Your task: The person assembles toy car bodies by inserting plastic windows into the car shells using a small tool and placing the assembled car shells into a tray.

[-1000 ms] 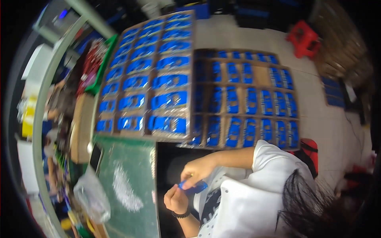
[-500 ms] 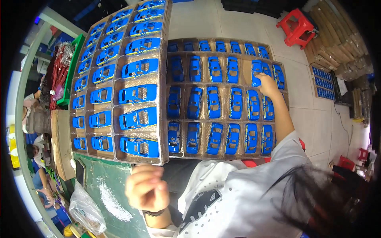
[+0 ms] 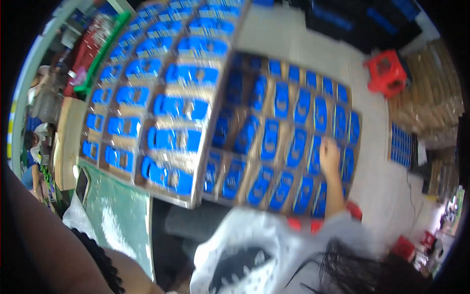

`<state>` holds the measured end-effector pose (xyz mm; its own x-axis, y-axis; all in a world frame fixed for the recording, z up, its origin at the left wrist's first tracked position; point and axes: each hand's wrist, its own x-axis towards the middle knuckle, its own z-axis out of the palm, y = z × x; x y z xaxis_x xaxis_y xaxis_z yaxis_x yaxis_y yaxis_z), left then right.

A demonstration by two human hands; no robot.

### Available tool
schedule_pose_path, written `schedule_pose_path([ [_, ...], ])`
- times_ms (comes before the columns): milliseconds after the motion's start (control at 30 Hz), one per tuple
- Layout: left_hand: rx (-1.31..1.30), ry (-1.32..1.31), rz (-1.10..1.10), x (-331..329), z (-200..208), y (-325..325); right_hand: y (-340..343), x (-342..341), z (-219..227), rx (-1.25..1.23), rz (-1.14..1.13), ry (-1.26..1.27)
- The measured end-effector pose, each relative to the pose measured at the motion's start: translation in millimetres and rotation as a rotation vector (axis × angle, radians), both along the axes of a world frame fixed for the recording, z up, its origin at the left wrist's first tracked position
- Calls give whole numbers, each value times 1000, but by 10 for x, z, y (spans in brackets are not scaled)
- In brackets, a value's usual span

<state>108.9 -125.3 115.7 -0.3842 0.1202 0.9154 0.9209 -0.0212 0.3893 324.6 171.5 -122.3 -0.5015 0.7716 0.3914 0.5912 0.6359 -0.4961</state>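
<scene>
My right hand [image 3: 329, 156] hovers over the lower tray [image 3: 259, 208], its fingers looking curled in, though motion blurs them. No car shows in its grasp. Beneath and beside it lie blue toy car bodies [image 3: 296, 148] in clear plastic compartments. At the lower left my left hand [image 3: 129, 272] is very close to the camera, a dark beaded bracelet [image 3: 100, 259] round its wrist. Its fingers are out of sight. A second, higher tray [image 3: 197, 198] of blue car bodies overlaps the lower one's left side and rests partly on the green table [image 3: 125, 188].
A phone [image 3: 82, 185], a plastic bag [image 3: 78, 215] and white scraps [image 3: 111, 220] lie on the table. Beyond the trays are a red stool [image 3: 387, 73] and stacked cardboard [image 3: 426, 83]. Another tray [image 3: 401, 146] of blue pieces sits on the floor. People work at far left.
My right hand has left the car body it was touching and come nearer; the gap in that row now looks filled. My left hand has risen toward the camera. The view has tilted and blurred.
</scene>
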Motion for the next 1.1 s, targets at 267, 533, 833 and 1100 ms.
schedule_pose_path([
  [267,505,545,157,-317,605,-221,-973,1314,-1676,130,252,95],
  [533,270,212,-47,-287,-54,-210,-1060,747,-170,-231,23,-383],
  [833,120,-106,-124,215,74,-734,-1356,532,202,-301,-96,-207],
  [1100,40,-1308,-756,1022,-1122,-830,-2033,297,977,-658,113,373],
])
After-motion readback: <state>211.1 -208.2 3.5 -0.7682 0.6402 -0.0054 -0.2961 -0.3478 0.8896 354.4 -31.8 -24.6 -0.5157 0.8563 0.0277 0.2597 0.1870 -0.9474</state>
